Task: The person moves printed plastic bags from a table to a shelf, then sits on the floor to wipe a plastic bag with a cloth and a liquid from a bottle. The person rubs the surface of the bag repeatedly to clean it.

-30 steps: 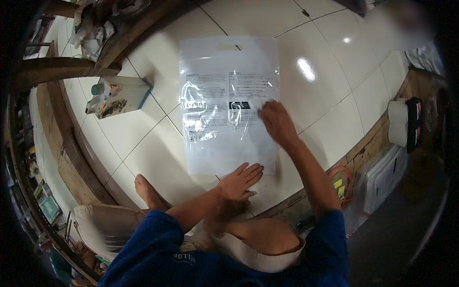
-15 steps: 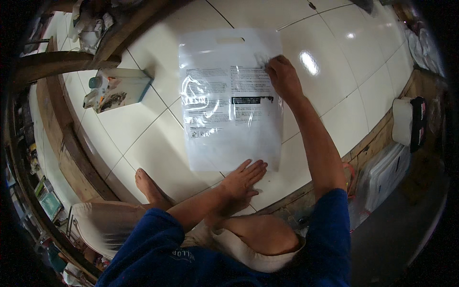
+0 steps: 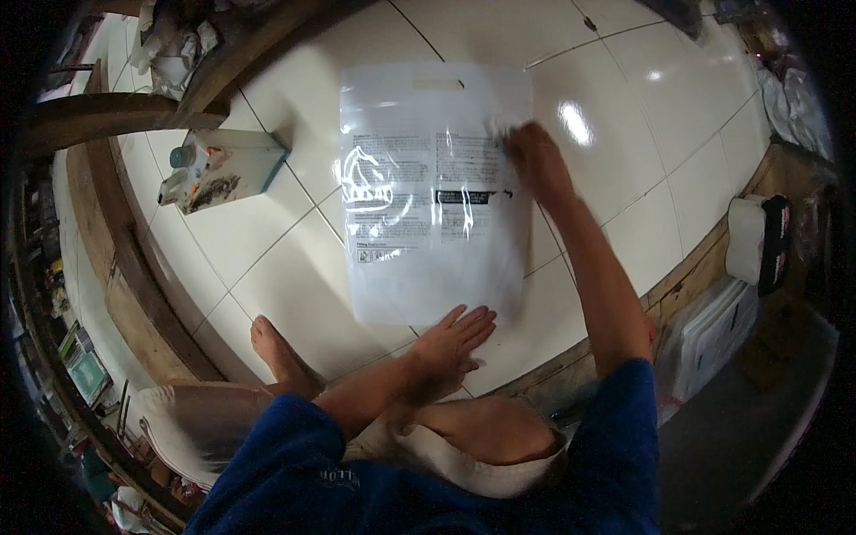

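A white plastic bag [image 3: 392, 299] lies flat on the tiled floor in front of me. It is glossy, with a cut-out handle at its far end, columns of black print and a black bar. My left hand [image 3: 455, 337] rests with fingers spread at the bag's near edge. Over the bag's right side, beside the print, my right hand [image 3: 538, 160] is curled closed. Its fingertips pinch a small greyish wad, too blurred to name.
On the left stands a translucent jerrycan [image 3: 234, 169] with a green cap and dark stains. Wooden beams [image 3: 147, 294] run along the left. At the right are a black-and-white case [image 3: 756, 239] and a plastic-wrapped white stack [image 3: 709, 339]. My bare foot [image 3: 281, 357] is near the bag.
My right hand has moved slightly down and to the right along the bag's right side. My left hand stays by the near edge. The whole view has shifted a little.
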A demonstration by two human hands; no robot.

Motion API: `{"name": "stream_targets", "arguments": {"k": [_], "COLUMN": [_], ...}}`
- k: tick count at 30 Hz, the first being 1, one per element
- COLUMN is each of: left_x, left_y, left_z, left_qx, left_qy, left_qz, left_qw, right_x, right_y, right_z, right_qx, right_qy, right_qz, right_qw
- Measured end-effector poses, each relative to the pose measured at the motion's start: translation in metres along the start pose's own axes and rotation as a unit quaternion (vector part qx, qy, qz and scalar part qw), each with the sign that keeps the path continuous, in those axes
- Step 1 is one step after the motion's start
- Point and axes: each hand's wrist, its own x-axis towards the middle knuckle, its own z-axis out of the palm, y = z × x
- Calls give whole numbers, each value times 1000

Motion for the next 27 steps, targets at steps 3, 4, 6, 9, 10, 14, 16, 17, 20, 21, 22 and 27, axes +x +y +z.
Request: {"name": "stream_targets", "arguments": {"k": [3,4,6,9,10,14,16,17,20,21,22,27], "left_x": [-3,-4,-1,0,0,-5,-5,-4,-5,-5,-7,-4], "left_y": [-10,-11,-9,-3,-1,1,2,0,2,-3,-4,-4], "left_z": [23,24,17,1,2,-9,-9,1,22,25,24,21], "left_qx": [-71,-75,-75,-75,-66,-46,-52,-55,-75,-76,-69,-17], "left_qy": [50,46,33,16,21,33,40,44,67,73,71,72], "left_qz": [6,-2,-3,-21,-19,-9,-15,-24,-29,-21,-28,3], "left_qw": [996,996,997,997,997,998,998,997,995,994,995,997], "right_x": [-91,-121,-132,-65,-24,2,-67,-97,-137,-134,-106,6], "right_y": [-18,-42,-45,-2,-4,4,10,-12,-59,-42,-32,-6], "right_z": [25,27,25,23,5,-7,25,37,34,44,40,-2], "right_qx": [-66,80,39,-13,1,42,9,-57,81,94,42,62], "right_qy": [-92,-96,-94,-45,-55,-75,-114,-191,-126,-52,-82,10], "right_qz": [-98,1,-2,-3,54,96,-31,-95,-5,6,35,51], "right_qw": [989,992,995,999,997,992,993,975,989,994,995,997]}}
